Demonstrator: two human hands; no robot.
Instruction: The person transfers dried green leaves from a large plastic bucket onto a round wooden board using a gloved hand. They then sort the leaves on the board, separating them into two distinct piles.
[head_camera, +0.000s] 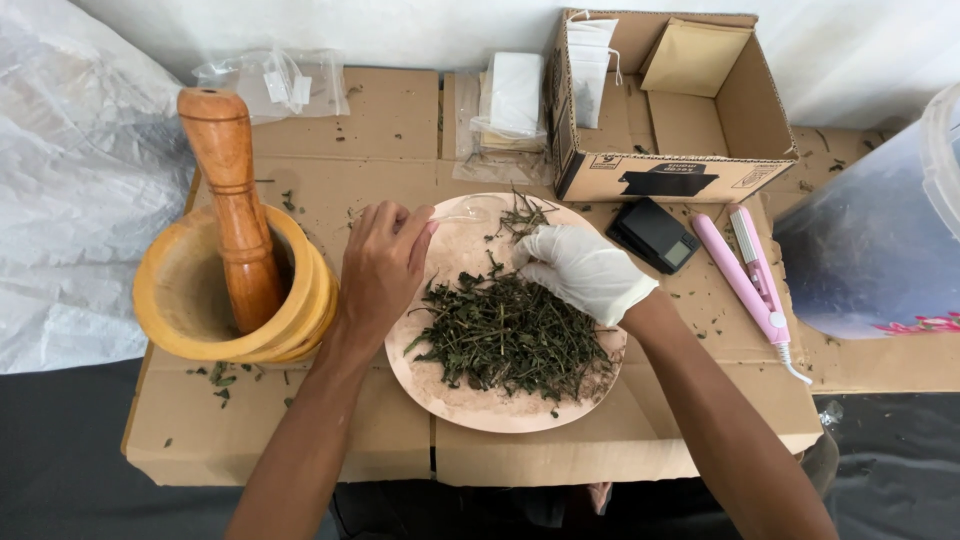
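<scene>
Nearest the front edge of the cardboard-covered table (280, 430) lies a round pinkish plate (480, 400), and on it a loose heap of dried green herbs (510, 335), stems and leaves tangled together. The heap fills the middle of the plate, with a smaller tuft of sprigs (522, 215) apart at the plate's far rim. Such dry matter looks very light, brittle and crumbly; it would likely shed bits if squeezed, so a soft pinch of a small bunch from the top of the heap seems the place to take hold.

The left hand (383, 268) is bare and rests on the plate's left rim, its fingers (412, 232) curled around what seems a small clear plastic bag (465, 208); how firmly they grip it I cannot tell. The right hand (582, 270) wears a white glove, and its fingers are bunched and bent down at the far side of the heap, touching the herbs; whether they have a pinch of herbs I cannot tell.

Toward the left edge stands a wooden mortar (190, 300) with a wooden pestle (235, 200) leaning upright in it. Right of the plate lie a small black pocket scale (655, 235) and a pink handheld sealer (750, 275). At the far edge are clear bags (275, 85), a stack of white sachets (512, 100) and an open cardboard box (670, 110). A large plastic tub (880, 230) stands at the right edge.
</scene>
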